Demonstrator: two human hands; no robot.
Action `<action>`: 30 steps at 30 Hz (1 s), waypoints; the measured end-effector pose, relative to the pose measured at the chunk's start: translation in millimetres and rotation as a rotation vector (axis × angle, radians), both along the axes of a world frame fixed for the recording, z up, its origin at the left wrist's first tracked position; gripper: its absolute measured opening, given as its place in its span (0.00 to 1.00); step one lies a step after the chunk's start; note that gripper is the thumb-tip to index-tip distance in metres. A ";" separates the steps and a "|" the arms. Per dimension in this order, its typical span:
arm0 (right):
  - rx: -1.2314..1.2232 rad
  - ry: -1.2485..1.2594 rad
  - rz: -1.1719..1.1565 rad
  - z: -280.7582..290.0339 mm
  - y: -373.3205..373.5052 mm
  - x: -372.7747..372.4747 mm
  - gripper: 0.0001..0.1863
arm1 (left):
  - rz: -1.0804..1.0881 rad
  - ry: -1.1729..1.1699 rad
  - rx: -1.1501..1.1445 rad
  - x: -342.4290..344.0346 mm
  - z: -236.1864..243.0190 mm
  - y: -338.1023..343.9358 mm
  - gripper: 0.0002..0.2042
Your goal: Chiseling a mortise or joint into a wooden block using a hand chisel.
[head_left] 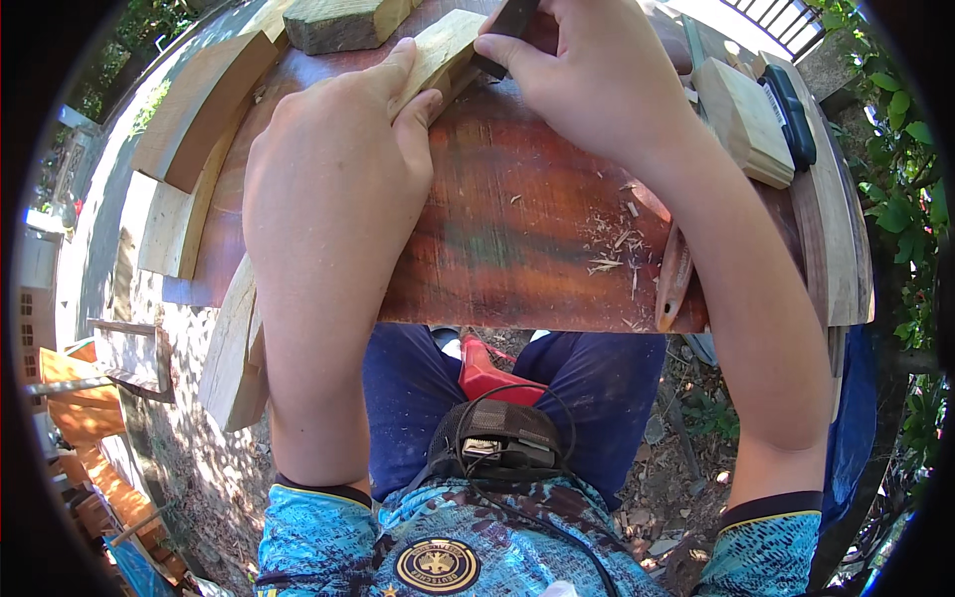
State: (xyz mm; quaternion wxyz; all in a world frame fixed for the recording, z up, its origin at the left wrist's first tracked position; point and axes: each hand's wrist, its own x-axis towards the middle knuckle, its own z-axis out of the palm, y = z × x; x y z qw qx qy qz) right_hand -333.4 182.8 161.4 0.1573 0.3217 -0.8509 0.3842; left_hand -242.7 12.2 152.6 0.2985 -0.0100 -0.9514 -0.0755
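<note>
My left hand (333, 169) is closed around a pale wooden block (448, 42) near the far side of the table, thumb and index finger along its sides. My right hand (587, 75) grips a flat dark bar (510, 32) between thumb and fingers. That bar is held against the right end of the block, tilted; its exact kind does not show. Both rest over a reddish-brown wooden tabletop (487, 229). Wood shavings (612, 254) lie scattered below my right forearm, beside an orange-brown wooden handle (673, 284) at the near edge.
Thick wooden pieces (199, 109) line the table's left side, and another cut block (343, 22) sits at the far left. On the right are a pale block (741, 119), a black plastic object (789, 117) and long boards (836, 199). A red object (492, 373) is between my legs.
</note>
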 end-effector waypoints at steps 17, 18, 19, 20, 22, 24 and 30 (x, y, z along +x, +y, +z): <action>0.064 0.109 0.112 -9.2 -7.9 3.7 0.12 | 0.027 -0.033 0.032 0.9 1.9 -0.1 0.18; 0.061 0.074 0.070 -6.1 -7.7 3.9 0.12 | 0.040 -0.060 0.058 1.0 2.3 0.8 0.18; 0.066 0.211 0.032 2.1 -5.1 20.9 0.12 | 0.040 -0.062 0.053 1.1 2.0 -0.3 0.18; 0.061 0.209 0.031 -1.0 -3.6 12.7 0.12 | 0.031 -0.041 0.035 0.8 0.9 -2.0 0.18; 0.027 0.174 -0.054 -4.2 -5.5 -7.8 0.12 | 0.023 -0.023 0.016 -0.8 -2.1 -3.6 0.18; 0.008 0.027 -0.061 -3.8 -4.5 -3.0 0.11 | -0.025 0.046 -0.017 -3.0 -5.4 -3.3 0.18; 0.035 0.191 0.154 -10.6 -4.6 -6.3 0.11 | 0.011 -0.008 0.014 0.4 -2.8 -4.4 0.18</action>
